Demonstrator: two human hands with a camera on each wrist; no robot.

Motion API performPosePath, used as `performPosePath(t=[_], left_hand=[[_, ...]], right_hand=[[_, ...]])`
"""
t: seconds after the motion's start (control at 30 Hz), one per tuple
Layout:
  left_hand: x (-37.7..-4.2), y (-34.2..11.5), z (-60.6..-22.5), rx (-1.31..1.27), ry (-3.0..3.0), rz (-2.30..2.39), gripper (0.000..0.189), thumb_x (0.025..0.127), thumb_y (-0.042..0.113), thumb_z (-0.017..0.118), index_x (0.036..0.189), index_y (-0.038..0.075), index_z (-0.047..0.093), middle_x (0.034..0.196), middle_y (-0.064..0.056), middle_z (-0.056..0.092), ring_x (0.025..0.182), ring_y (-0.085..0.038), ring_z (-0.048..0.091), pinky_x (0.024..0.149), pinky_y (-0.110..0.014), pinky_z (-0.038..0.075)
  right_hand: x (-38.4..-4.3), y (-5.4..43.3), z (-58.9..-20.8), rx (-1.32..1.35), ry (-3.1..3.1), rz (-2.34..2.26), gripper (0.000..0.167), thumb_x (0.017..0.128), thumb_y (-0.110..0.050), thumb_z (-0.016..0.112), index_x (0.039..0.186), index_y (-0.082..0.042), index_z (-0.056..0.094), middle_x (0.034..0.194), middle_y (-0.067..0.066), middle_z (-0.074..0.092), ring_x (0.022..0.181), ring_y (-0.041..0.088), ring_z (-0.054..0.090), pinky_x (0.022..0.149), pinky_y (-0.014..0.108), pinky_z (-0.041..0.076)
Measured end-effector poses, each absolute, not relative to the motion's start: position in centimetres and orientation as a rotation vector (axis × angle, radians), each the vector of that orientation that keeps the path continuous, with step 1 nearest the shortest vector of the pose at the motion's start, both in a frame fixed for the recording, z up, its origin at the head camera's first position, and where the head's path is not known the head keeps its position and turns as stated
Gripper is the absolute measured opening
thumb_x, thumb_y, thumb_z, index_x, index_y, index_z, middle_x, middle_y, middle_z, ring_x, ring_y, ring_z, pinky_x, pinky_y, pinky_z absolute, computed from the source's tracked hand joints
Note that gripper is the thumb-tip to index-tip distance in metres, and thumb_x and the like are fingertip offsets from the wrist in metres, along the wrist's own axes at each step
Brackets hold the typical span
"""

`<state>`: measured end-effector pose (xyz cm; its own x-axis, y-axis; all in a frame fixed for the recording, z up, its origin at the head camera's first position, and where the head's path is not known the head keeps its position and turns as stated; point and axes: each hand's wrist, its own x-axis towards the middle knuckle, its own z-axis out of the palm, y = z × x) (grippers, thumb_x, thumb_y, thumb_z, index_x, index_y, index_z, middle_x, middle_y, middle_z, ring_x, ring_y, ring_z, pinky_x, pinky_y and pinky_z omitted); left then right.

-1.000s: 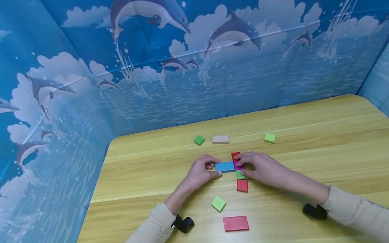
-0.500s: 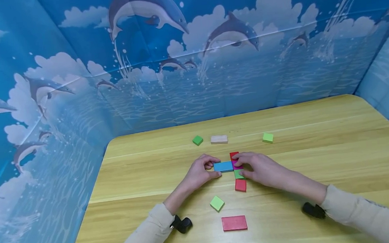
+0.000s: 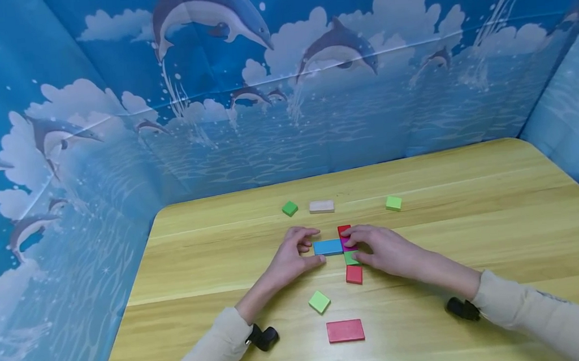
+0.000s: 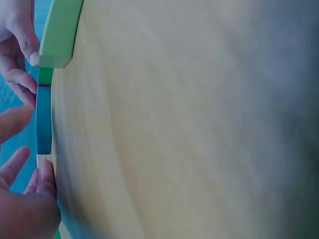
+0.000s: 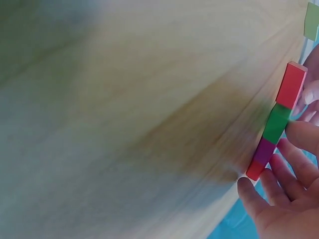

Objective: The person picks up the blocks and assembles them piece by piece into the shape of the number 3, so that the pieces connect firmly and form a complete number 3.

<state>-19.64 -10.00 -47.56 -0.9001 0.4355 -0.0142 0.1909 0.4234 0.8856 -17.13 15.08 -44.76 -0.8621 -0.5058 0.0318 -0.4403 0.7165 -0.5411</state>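
Observation:
My left hand (image 3: 291, 255) lies beside the blue rectangular block (image 3: 327, 248), its thumb and fingers spread just clear of the block's near and far sides. That blue block's right end meets a short row of small blocks. The row runs red (image 3: 344, 229), purple (image 3: 348, 245), green (image 3: 352, 258), and another red block (image 3: 354, 274) nearest me. My right hand (image 3: 388, 250) holds the row, with curved fingers at the far red and purple blocks and the thumb at the green one (image 5: 275, 124). Its fingers partly cover the row in the head view.
Behind the hands lie a dark green block (image 3: 289, 208), a pale pinkish block (image 3: 321, 207) and a light green block (image 3: 394, 203). Nearer me are another light green block (image 3: 319, 302) and a pink-red rectangular block (image 3: 345, 331). Dolphin-printed cloth (image 3: 246, 144) hangs behind the wooden table (image 3: 475, 205).
My left thumb and fingers have parted from the blue block, which they touched before. My right hand stays at the row. The whole view has shifted slightly.

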Motion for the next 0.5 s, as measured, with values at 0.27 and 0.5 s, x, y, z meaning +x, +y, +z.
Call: performPosePath(t=[0.27,0.5], left_hand=[[-18.3,-10.6,-46.2,0.672,2.613,1.371,0.029,0.088,0.020,0.076,0.115,0.012,0.071,0.119,0.005,0.056,0.112,-0.017,0.053,0.096,-0.038,0.045],[-16.2,-10.8,-45.0,0.882,2.621,1.305,0.012,0.090,0.018,0.074,0.101,0.013,0.073,0.115,0.003,0.062,0.113,-0.012,0.051,0.098,-0.043,0.043]], right_hand=[[-17.1,15.1,-44.8,-0.774,2.804,-0.844,0.026,0.090,-0.016,0.073,0.115,-0.012,0.070,0.133,0.004,0.058,0.125,0.031,0.052,0.101,0.051,0.042],[-17.1,15.2,-44.9,-0.802,2.806,-0.867,0.025,0.090,-0.016,0.074,0.114,-0.011,0.071,0.133,0.004,0.059,0.124,0.031,0.053,0.101,0.050,0.043]])
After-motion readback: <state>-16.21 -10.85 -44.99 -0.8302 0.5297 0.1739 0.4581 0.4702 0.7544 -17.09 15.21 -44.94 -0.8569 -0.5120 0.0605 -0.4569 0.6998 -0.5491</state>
